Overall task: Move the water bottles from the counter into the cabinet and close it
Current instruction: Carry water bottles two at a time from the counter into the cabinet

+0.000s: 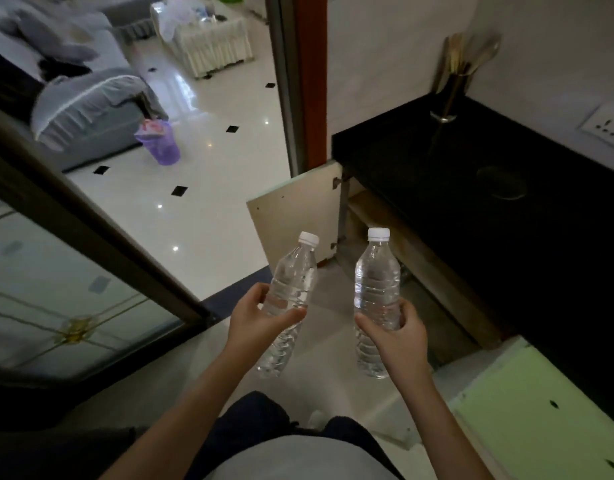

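Currently left hand (260, 318) curled round left bottle (293, 278), tilted; right hand (401, 339) curled round right bottle (376, 282), upright; both mid-air, 6 o'clock of open cabinet (364, 209). Risk: thin plastic slips 1-handed; cap clips worktop (454, 188) edge or door (295, 220) at 11 o'clock.

No writing can be read anywhere from here. The left clear plastic water bottle (293, 282) and the right clear plastic water bottle (376, 282), both white-capped, show plain ribbed walls. The white wall socket plate (607, 128) is too blurred to make out any marking.
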